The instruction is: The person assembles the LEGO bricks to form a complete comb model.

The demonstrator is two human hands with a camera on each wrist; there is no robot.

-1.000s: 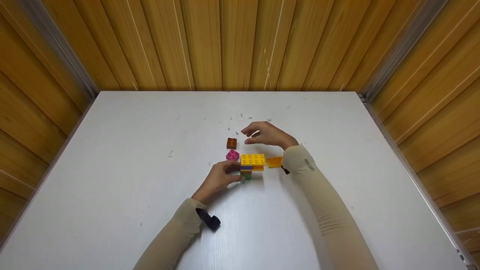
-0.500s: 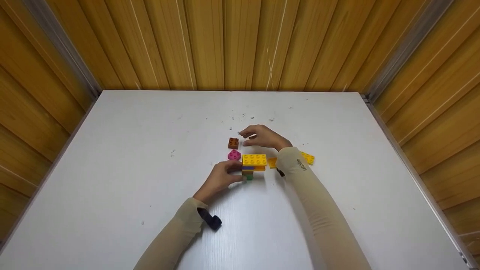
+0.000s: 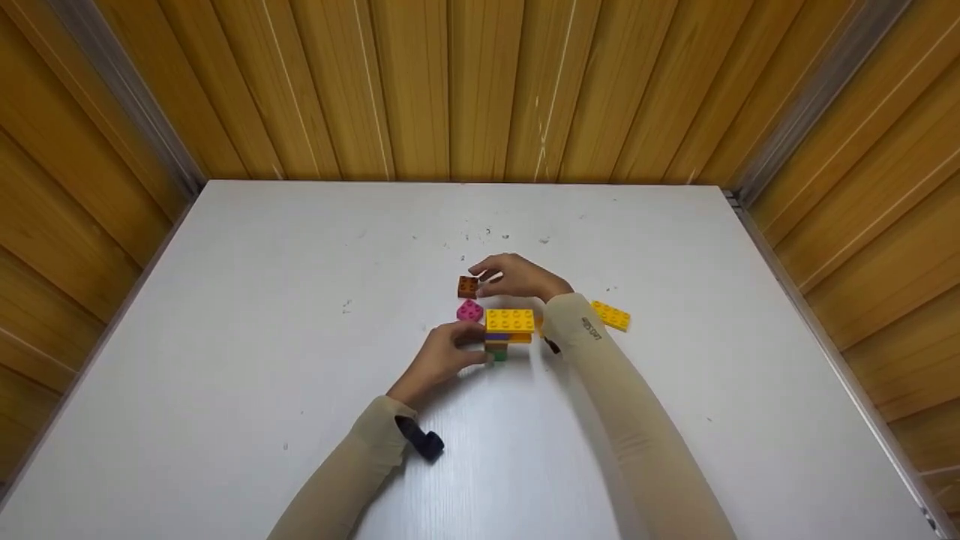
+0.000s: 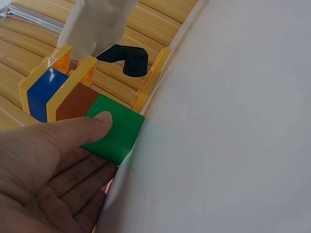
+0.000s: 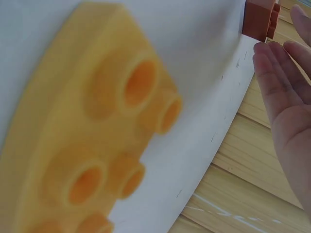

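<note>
My left hand [image 3: 439,358] grips a stack of toy building bricks by its base. Its thumb lies on the green brick [image 4: 119,124] at the bottom, with fingers on the far side. Above the green one come a brown brick [image 4: 77,101], a yellow plate, a blue brick [image 4: 44,93] and a studded yellow plate [image 3: 510,320] on top. My right hand [image 3: 521,277] hovers beside a separate reddish-brown brick [image 3: 467,286]; in the right wrist view its fingers [image 5: 277,82] are extended, apart from that brick [image 5: 258,18]. A pink brick [image 3: 469,310] lies between that brick and my left hand.
A yellow plate [image 3: 611,316] lies right of my right forearm. Another yellow plate [image 5: 73,111], close to the right wrist camera, is mostly hidden by the sleeve in the head view. The white table [image 3: 300,247] ends at wood-look panels [image 3: 412,90].
My right hand has moved left and slightly nearer, reaching the reddish-brown brick. Its forearm has uncovered the yellow plate on the right. My left hand keeps its hold on the stack.
</note>
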